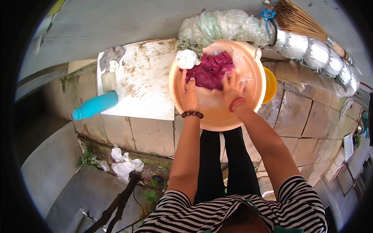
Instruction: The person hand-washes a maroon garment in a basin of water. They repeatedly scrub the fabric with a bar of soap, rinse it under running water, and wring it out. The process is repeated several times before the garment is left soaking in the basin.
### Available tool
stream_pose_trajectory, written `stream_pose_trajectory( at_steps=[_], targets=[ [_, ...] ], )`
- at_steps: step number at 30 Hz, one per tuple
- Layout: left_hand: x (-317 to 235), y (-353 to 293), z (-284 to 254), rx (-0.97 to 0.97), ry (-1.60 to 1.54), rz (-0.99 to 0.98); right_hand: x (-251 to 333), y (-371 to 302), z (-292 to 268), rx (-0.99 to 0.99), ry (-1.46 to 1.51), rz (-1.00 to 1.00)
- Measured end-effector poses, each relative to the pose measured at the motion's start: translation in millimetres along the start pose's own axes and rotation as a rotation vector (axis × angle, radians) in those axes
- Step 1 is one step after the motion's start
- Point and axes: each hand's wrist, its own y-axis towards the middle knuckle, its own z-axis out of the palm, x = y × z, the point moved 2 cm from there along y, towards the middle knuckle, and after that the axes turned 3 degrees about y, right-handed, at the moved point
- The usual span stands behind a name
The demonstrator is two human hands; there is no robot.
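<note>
A peach plastic basin [217,123] holds cloudy water and a wet maroon cloth [211,73] bunched against its far side. My left hand [189,95] is open at the cloth's left edge, index finger and thumb stretched out. Against the cloth's right edge lies my right hand [233,89], open with its fingers spread and slightly blurred. Neither hand grips the cloth. A white, crumpled-looking lump [187,59] sits at the basin's far-left rim, just beyond my left fingertips.
Left of the basin, a stained white board [143,85] bears a grey cloth [111,56]; a turquoise bottle [95,105] lies at its corner. A yellow container [269,85] stands right of the basin. Behind are a plastic-wrapped roll [229,25] and a stick broom [301,19].
</note>
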Motion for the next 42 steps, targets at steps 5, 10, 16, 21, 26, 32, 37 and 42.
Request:
stream_pose_trajectory(
  at_steps=[5, 10, 16, 21, 26, 32, 37, 42],
  targets=[
    [15.4, -29.3, -2.9, -0.137, -0.353, -0.323, -29.3, 16.6, -20.1, 0.155, -0.167, -0.344],
    [40.2, -52.0, 16.5, 0.028, -0.371, -0.855, -21.2, 10.3, -0.2, 0.004, 0.467, 0.205],
    [61.2, -25.7, 19.7, 0.399, -0.874, -0.740, 37.5, -66.5, -97.8, 0.105, 0.589, -0.315],
    [22.7, -41.1, 23.4, 0.485, -0.939, -0.651, 19.3, -76.1, -171.7, 0.351, 0.723, -0.506],
    [-18.2, -54.8, 31.9, 0.326, -1.160, -1.040, -27.3, -35.9, -152.4, -0.171, 1.282, -0.214],
    [-57.1, -79.5, 43.0, 0.475, -1.221, -1.108, 3.9, -38.4, -41.6, 0.128, 2.330, 0.288],
    [-49.5, -102.8, 44.6, 0.482, -1.209, -1.124, 19.3, -47.8, -45.9, 0.271, 2.819, 0.192],
    [-72.3, -112.0, 34.2, 0.688, -0.855, -0.999, -3.4, -40.8, -74.6, 0.335, 2.503, 0.123]
  ],
)
